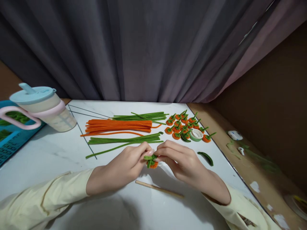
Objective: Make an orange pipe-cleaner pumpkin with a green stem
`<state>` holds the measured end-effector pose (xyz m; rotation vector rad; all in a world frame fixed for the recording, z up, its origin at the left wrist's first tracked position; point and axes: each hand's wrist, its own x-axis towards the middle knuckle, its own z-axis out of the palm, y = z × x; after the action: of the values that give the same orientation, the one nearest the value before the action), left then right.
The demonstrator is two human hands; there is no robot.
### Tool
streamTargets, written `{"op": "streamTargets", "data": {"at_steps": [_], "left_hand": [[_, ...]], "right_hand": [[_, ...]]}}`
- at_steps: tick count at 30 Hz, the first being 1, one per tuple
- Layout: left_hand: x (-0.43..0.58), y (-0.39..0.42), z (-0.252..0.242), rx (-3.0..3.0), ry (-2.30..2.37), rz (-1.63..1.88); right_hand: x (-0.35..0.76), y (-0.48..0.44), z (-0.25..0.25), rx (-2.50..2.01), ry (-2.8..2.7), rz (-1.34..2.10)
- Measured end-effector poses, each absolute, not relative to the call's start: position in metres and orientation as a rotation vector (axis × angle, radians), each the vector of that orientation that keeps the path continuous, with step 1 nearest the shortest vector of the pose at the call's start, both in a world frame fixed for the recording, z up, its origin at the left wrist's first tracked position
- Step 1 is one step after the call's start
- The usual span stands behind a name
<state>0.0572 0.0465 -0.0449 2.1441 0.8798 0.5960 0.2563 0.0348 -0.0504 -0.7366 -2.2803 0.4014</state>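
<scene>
Between my two hands, over the near middle of the white table, is a small orange pipe-cleaner persimmon (153, 164) with green pipe-cleaner leaves on top. My left hand (130, 159) pinches it from the left with thumb and forefinger. From the right, the fingertips of my right hand (179, 158) close on its green part. Just below lies a thin wooden stick (159, 188). Beyond my hands are a bundle of orange pipe cleaners (118, 126) and green pipe cleaners (124, 139) in front of it, with more green pipe cleaners (141, 116) behind.
Several finished orange pieces with green stems (177, 126) stand at the back right, beside a roll of green tape (196, 134). A dark green curved piece (205, 158) lies right of my hand. A lidded cup (48, 108) stands at left; an earbud case (235, 135) at right.
</scene>
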Motion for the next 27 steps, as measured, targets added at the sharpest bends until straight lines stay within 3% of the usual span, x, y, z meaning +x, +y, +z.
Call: {"op": "streamTargets", "data": {"at_steps": [14, 23, 27], "left_hand": [[0.059, 0.038, -0.047, 2.218, 0.866, 0.656], [0.053, 0.057, -0.036, 1.703, 0.907, 0.372], [0.045, 0.070, -0.041, 1.589, 0.859, 0.402]], "right_hand": [[0.247, 0.026, -0.054, -0.655, -2.175, 0.293], [0.250, 0.037, -0.059, -0.740, -2.070, 0.428], [0.251, 0.042, -0.058, -0.800, -1.994, 0.472]]}}
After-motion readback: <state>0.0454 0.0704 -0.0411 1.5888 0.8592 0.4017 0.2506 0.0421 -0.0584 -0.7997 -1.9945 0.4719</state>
